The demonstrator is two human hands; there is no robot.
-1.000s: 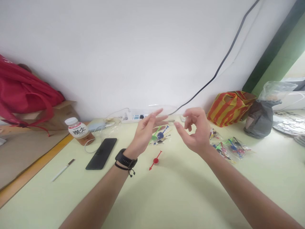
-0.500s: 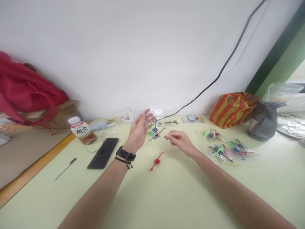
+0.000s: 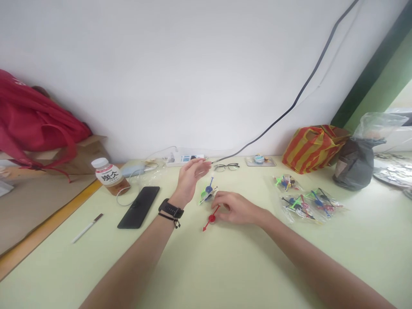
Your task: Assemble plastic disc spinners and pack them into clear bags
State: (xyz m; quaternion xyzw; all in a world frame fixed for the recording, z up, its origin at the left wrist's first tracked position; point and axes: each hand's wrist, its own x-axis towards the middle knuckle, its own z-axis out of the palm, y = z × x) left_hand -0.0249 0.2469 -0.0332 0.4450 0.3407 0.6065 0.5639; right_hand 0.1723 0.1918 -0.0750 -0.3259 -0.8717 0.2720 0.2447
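My left hand (image 3: 189, 178), with a black watch on its wrist, is raised with its fingers curved round the upper part of a clear plastic bag. Below the fingers, green, blue, yellow and dark arrow spinners (image 3: 208, 192) show in the bag's lower part. The film between fingers and spinners is hard to make out. My right hand (image 3: 233, 207) is down at the table, thumb and forefinger closed round a red arrow spinner (image 3: 211, 218), whose arrow tip points toward me.
Filled bags of spinners (image 3: 310, 204) lie at right, before a striped bag (image 3: 315, 146) and a grey bag (image 3: 355, 165). At left are a phone (image 3: 139, 207), a pen (image 3: 87, 228) and a bottle (image 3: 111, 176). Glasses (image 3: 227, 167) lie near the wall.
My right hand has come down and toward me, onto the red arrow spinner. The spinners in the bag have dropped lower, and my left hand's fingers have drawn closer together.
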